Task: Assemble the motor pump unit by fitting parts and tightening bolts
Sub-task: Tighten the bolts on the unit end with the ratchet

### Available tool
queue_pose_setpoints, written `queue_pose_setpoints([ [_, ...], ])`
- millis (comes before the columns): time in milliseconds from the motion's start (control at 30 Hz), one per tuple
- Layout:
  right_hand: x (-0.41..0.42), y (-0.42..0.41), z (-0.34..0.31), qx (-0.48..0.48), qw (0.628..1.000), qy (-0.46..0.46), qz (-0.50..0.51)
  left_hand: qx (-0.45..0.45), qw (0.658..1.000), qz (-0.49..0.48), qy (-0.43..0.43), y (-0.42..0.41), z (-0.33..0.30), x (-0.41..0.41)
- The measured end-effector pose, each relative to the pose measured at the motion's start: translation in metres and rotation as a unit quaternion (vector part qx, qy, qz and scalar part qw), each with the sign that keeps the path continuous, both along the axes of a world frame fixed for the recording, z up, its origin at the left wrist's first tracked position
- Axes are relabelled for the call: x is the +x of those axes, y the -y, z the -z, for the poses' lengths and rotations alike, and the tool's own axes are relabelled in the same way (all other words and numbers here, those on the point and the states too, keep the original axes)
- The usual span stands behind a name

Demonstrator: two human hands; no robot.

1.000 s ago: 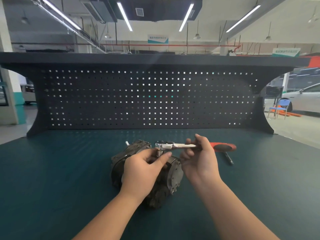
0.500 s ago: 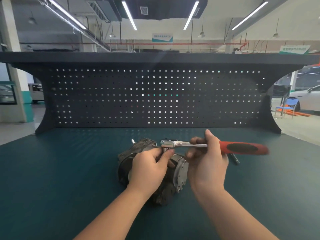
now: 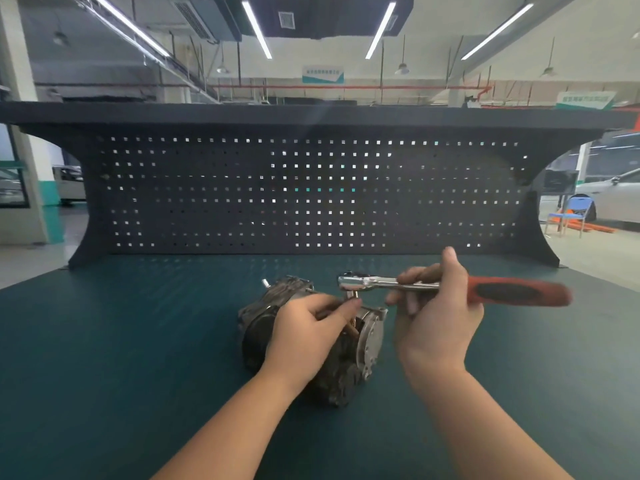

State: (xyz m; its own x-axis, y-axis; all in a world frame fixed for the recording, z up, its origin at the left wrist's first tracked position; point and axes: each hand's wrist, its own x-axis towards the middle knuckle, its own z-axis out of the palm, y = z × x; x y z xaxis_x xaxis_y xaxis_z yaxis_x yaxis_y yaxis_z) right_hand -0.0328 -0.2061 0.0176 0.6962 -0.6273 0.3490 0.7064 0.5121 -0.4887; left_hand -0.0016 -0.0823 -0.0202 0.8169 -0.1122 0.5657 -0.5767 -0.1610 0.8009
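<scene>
Motor pump unit (image 3: 370, 337) at lower centre of the frame, resting on the green tabletop (image 3: 104, 341). Left hand (image 3: 308, 327) grips its top; right hand (image 3: 436, 313) grasps the red-handled ratchet wrench (image 3: 450, 287), head above the unit.

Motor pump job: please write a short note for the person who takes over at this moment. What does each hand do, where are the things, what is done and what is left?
Left hand: rests on top of the motor pump, fingers at the socket under the wrench head.
Right hand: grips the ratchet wrench on its metal shaft, red handle pointing right.
The pump lies on the green bench, in front of the pegboard.
Done: wrench set on a bolt at the top of the pump.
Left: tighten this bolt; how tight it is cannot be seen. Check the other bolts.
</scene>
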Motion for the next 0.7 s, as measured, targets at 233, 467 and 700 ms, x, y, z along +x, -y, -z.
queue_pose_setpoints([
  [233, 0.018, 0.016, 0.008, 0.253, 0.946, -0.130, -0.154, -0.024, 0.999, 0.026, -0.013, -0.009, -0.003, 0.004],
  [467, 0.027, 0.016, 0.018, 0.278, 0.936, -0.135, -0.168, 0.018, 0.998, 0.040, -0.036, -0.014, -0.003, 0.006],
  [700, 0.029, 0.014, 0.018, 0.266, 0.940, -0.134, -0.166, 0.017, 0.997, 0.045, -0.058, -0.016, -0.004, 0.008],
])
